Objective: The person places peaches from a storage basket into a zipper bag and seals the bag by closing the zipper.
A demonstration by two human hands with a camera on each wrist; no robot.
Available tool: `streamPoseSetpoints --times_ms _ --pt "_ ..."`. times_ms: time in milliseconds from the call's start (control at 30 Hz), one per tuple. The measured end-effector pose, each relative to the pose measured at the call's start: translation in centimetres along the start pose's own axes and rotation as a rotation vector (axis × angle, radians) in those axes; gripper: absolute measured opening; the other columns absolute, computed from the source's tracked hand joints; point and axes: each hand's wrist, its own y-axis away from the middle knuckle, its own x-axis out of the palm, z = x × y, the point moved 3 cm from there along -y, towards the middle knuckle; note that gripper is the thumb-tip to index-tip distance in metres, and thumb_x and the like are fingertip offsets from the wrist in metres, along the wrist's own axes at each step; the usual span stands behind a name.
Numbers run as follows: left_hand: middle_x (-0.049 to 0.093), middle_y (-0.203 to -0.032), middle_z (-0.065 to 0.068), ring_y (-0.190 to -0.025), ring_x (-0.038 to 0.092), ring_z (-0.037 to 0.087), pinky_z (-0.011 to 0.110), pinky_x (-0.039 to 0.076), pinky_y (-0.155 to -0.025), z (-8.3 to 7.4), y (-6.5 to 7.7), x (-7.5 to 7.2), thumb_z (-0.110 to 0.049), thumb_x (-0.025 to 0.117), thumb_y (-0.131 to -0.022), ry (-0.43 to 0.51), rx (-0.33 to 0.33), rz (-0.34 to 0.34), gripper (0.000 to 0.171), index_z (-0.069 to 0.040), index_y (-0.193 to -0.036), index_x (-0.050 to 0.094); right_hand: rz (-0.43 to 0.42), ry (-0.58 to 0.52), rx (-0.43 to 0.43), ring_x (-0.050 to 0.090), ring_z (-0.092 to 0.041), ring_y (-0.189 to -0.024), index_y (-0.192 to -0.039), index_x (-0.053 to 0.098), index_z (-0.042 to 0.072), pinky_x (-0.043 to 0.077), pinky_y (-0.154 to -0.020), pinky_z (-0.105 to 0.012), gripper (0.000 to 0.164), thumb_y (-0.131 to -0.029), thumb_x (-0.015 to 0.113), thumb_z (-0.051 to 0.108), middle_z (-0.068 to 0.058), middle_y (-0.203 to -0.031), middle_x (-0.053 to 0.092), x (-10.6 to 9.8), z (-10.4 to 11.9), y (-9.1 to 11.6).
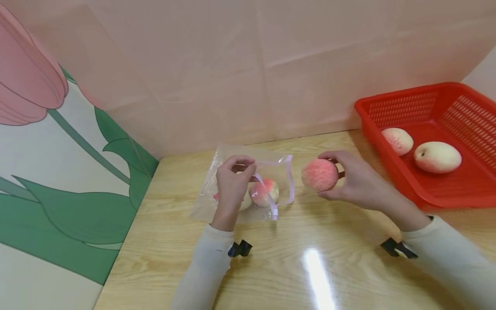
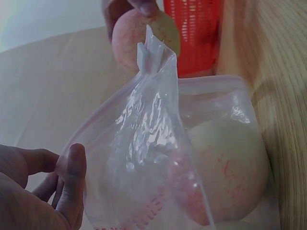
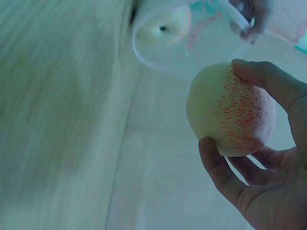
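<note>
Two round cream-and-pink peaches (image 1: 257,193), as far as I can make out past the left hand (image 1: 234,178), already lie inside a clear plastic bag (image 1: 205,204) with a lilac zip edge (image 1: 291,185) on the pale wood-grain worktop (image 1: 271,275). Two more pink-blushed cream peaches (image 1: 438,157) sit in the red plastic latticed basket (image 1: 403,181) at the far right, so I'd judge the bagging about half done, with that pair left if all are meant for the bag. Left thumb and fingers pinch the bag's edge, its mouth gaping rightward. The right hand (image 1: 358,181) grips a round pink peach paling to cream (image 1: 320,175), thumb and fingers curled against opposite sides, clear of the worktop and just right of the bag's mouth, seemingly not touching it; the basket stands farther right.
</note>
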Motion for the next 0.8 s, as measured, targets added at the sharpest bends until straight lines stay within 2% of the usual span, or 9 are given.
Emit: streamPoseSetpoints --times_ms 200,367,800 --pt "0.065 -0.085 0.01 -0.07 0.063 0.013 0.032 0.065 -0.058 0.1 0.1 0.2 0.008 0.071 -0.083 0.013 0.021 -0.006 0.012 0.006 -0.095 0.071 0.056 -0.063 -0.019 0.056 -0.03 -0.112 -0.132 0.051 0.005 0.064 -0.082 -0.041 0.078 -0.066 0.092 0.016 -0.013 -0.129 0.055 2.6 0.8 -0.5" --pt "0.065 -0.087 0.011 -0.072 0.063 0.015 0.033 0.065 -0.06 0.3 0.1 0.4 0.007 0.072 -0.084 0.01 0.0 0.004 0.012 0.005 -0.095 0.071 0.07 -0.066 -0.026 0.055 -0.031 -0.114 -0.132 0.052 0.005 0.063 -0.084 -0.045 0.076 -0.067 0.091 0.014 -0.013 -0.127 0.053 4.1 1.0 -0.7" --pt "0.067 -0.091 0.012 -0.073 0.065 0.017 0.033 0.065 -0.061 0.3 0.1 0.6 0.005 0.073 -0.084 -0.024 -0.022 0.007 0.013 0.001 -0.096 0.072 0.0 0.049 -0.007 0.061 -0.029 -0.105 -0.135 0.054 0.005 0.058 -0.086 -0.049 0.081 -0.066 0.092 0.022 -0.014 -0.123 0.059 6.1 1.3 -1.4"
